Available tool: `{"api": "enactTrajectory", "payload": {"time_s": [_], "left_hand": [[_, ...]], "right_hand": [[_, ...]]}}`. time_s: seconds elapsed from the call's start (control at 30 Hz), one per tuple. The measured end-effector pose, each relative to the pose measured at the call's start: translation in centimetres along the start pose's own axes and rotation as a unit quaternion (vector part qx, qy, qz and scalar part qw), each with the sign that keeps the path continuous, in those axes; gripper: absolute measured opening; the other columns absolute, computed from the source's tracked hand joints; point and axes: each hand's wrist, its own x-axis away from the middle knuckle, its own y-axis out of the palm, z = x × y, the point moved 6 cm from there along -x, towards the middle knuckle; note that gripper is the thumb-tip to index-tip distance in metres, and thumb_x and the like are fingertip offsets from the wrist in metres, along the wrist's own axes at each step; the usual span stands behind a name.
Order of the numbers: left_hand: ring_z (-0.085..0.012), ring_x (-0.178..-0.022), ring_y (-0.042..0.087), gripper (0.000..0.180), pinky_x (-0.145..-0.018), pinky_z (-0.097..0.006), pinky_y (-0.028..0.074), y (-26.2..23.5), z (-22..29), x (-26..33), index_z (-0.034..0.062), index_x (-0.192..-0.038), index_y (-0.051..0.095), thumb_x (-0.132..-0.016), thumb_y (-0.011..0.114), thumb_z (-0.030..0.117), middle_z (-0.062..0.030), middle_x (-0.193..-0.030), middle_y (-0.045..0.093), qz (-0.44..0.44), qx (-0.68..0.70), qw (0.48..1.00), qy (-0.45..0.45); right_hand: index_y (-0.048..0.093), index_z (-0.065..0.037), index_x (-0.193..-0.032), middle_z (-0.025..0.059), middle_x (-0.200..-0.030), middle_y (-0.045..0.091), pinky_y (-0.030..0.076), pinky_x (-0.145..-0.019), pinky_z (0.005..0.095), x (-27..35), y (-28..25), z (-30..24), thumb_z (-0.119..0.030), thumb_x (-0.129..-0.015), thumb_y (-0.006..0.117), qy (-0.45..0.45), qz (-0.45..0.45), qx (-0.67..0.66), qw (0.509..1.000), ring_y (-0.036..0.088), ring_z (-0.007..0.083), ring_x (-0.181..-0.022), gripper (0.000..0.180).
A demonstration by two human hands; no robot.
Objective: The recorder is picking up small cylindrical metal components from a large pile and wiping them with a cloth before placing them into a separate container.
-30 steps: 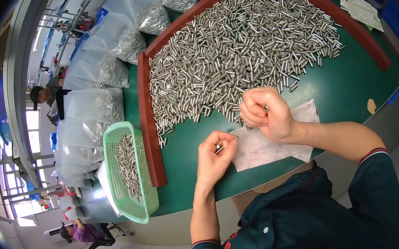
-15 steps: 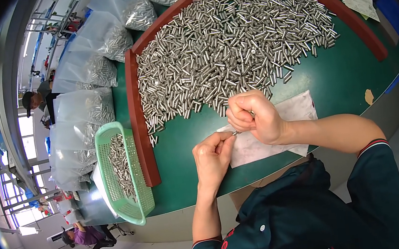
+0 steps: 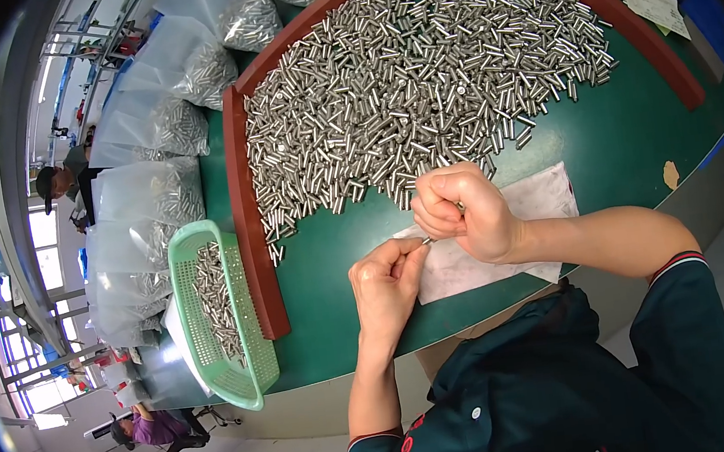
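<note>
My left hand [image 3: 382, 286] pinches a small metal pin [image 3: 426, 240] between thumb and forefinger. Right beside its fingertips is my right hand [image 3: 472, 213], curled into a fist; a tiny bit of something shows at its thumb side, too small to name. Both hands are over a stained white cloth [image 3: 466, 275] on the green tabletop [image 3: 331, 270]. Just beyond them spreads a big heap of short, shiny metal pins [image 3: 416, 77].
Dark red rails [image 3: 252, 230] border the heap. On the left stand a pale green basket [image 3: 263, 362] partly filled with pins and a row of clear plastic bags [image 3: 181, 126] holding more. Papers [image 3: 649, 1] lie at the far right. Two people are in the background.
My hands keep nearly the same pose, fingertips together over the cloth. The view has shifted very slightly, with the basket and bags a little further left.
</note>
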Motion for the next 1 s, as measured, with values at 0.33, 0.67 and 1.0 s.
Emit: {"api": "enactTrajectory", "payload": {"time_s": [0.33, 0.67, 1.0], "left_hand": [[-0.0104, -0.041, 0.036, 0.007, -0.041, -0.025, 0.032, -0.1, 0.5, -0.2, -0.0007, -0.070, 0.062, -0.068, 0.066, 0.003, -0.0052, -0.047, 0.041, -0.006, -0.003, 1.000, 0.006], [-0.0133, -0.040, 0.036, 0.007, -0.041, -0.027, 0.032, -0.1, 0.9, -0.4, -0.0009, -0.070, 0.061, -0.068, 0.065, 0.003, -0.0070, -0.047, 0.041, -0.024, -0.018, 1.000, 0.002], [-0.0203, -0.039, 0.037, 0.010, -0.041, -0.030, 0.033, -0.1, 0.7, -0.4, -0.0018, -0.063, 0.055, -0.067, 0.064, 0.002, -0.0098, -0.046, 0.039, -0.020, -0.018, 0.999, 0.017]], "right_hand": [[0.029, -0.010, -0.051, -0.0018, -0.045, 0.028, 0.018, -0.041, 0.0239, 0.2, 0.1, 0.1, -0.021, -0.081, 0.035, -0.011, -0.011, 0.021, 1.000, 0.022, 0.0077, -0.041, 0.033], [0.026, -0.008, -0.050, -0.0016, -0.047, 0.027, 0.019, -0.043, 0.0237, 0.5, 1.1, -0.3, -0.014, -0.078, 0.033, -0.040, -0.021, 0.105, 0.993, 0.022, 0.0078, -0.045, 0.029], [0.028, -0.006, -0.051, -0.0009, -0.047, 0.027, 0.021, -0.044, 0.0248, 0.8, 2.0, -0.5, -0.014, -0.077, 0.033, -0.103, -0.048, 0.197, 0.974, 0.023, 0.0083, -0.046, 0.028]]}}
